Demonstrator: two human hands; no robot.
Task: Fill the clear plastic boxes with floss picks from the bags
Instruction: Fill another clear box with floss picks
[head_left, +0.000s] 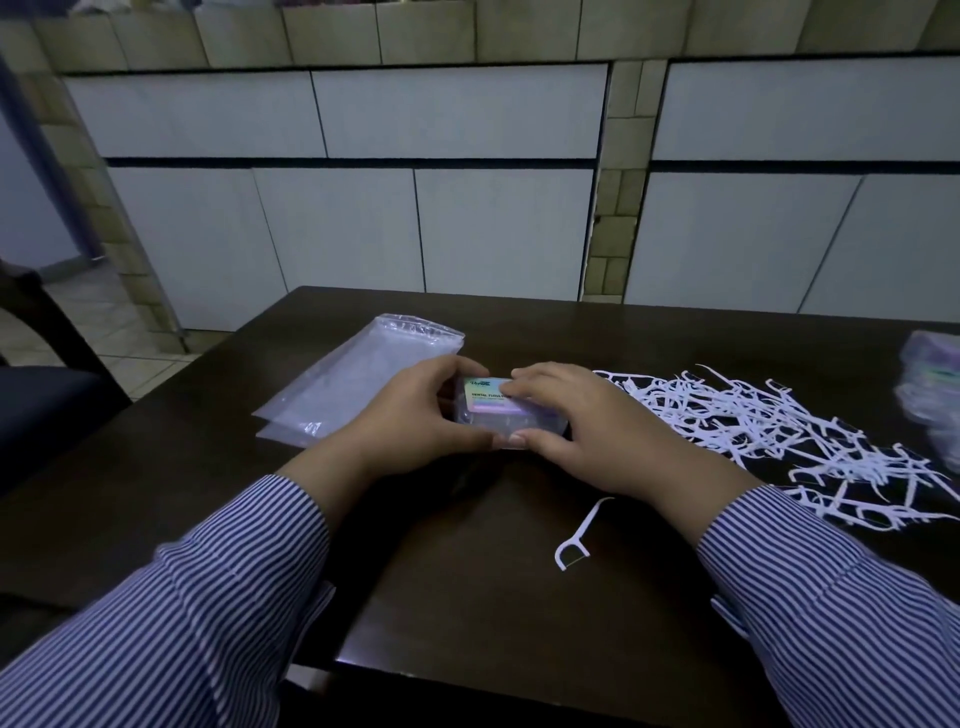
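Dark surface (467, 597) carried loose picks (769, 431) and bags (358, 374). My left hand (421, 415) and right hand (566, 421) gripped one box (488, 410); filling apparently unfinished.

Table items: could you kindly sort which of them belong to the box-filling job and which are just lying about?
Belonging to the job:
clear plastic box, held by left hand and right hand
heap of floss picks
single floss pick
plastic bags

Lying about:
blurred bundle at the table's right edge; contents unclear
dark chair
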